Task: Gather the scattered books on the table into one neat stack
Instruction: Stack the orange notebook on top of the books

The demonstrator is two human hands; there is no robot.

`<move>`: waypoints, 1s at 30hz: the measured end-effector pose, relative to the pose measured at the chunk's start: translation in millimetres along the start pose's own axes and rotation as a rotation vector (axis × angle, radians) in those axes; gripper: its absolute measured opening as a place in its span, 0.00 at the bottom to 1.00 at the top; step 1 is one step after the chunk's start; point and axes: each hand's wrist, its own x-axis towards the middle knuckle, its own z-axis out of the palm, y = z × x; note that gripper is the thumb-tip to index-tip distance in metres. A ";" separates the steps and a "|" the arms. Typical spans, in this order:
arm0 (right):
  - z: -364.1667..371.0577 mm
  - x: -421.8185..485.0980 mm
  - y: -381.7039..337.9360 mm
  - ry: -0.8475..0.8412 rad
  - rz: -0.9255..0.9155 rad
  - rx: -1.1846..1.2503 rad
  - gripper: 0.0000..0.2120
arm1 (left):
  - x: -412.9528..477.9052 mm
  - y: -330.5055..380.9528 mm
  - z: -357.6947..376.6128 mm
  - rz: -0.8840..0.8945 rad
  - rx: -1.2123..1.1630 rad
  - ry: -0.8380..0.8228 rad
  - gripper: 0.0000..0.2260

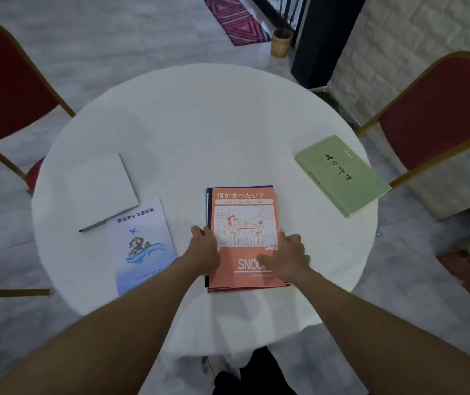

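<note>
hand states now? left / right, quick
Left hand: open, fingers against the left edge of the orange Snoopy book atop the stack; no grip.
Right hand: open, palm down on the same book's right side.

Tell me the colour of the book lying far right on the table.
Pale green, with dark handwritten-style characters on the cover; seen in the head view.

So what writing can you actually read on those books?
Orange cartoon-cover book: "何か食べたい?"
Same cover: "WANT SOMETHING TO EAT"
Same cover: "SNOO", the rest hidden by the right hand.
Pale blue booklet with a plane: "泰国部分法律简编"; its bottom line is too small.
Green hardcover book: brush script, unreadable.
White plain book: none.
</note>
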 end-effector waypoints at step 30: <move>1.3 27.9 5.4 -0.100 0.010 0.080 0.35 | 21.8 -0.3 0.6 -0.072 0.099 -0.103 0.30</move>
